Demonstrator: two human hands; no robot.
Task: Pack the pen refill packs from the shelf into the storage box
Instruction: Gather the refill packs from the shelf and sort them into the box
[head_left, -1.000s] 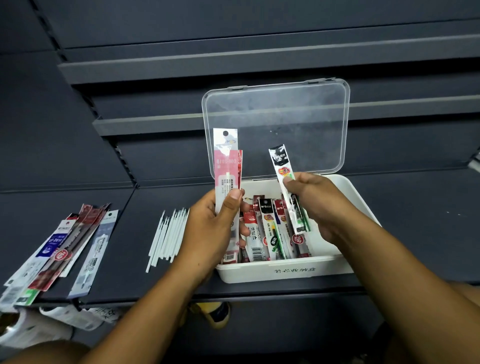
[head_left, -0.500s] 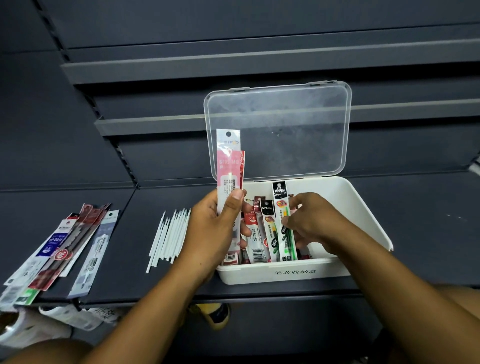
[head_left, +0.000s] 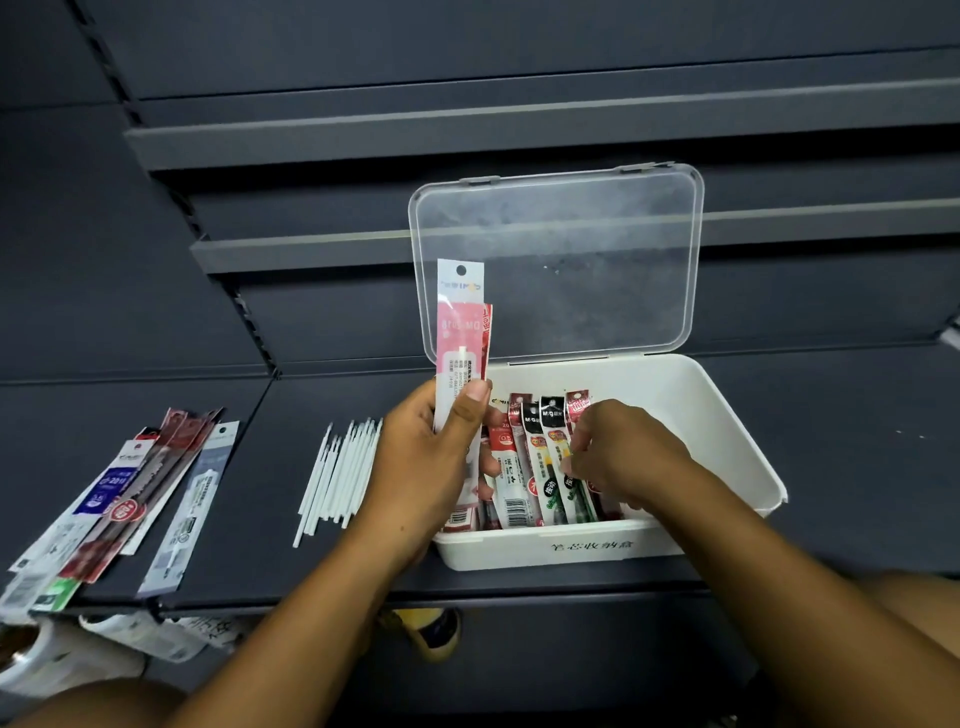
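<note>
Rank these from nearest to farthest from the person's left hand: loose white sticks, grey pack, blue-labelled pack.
1. The loose white sticks, just left of the left hand.
2. The grey pack, farther left.
3. The blue-labelled pack, farthest left.

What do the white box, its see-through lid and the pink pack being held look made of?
The box looks like opaque white plastic, matte, with rounded corners. Its lid seems clear plastic: the shelves show through. The pink pack in the left hand is probably thin printed plastic film, faintly glossy.
</note>
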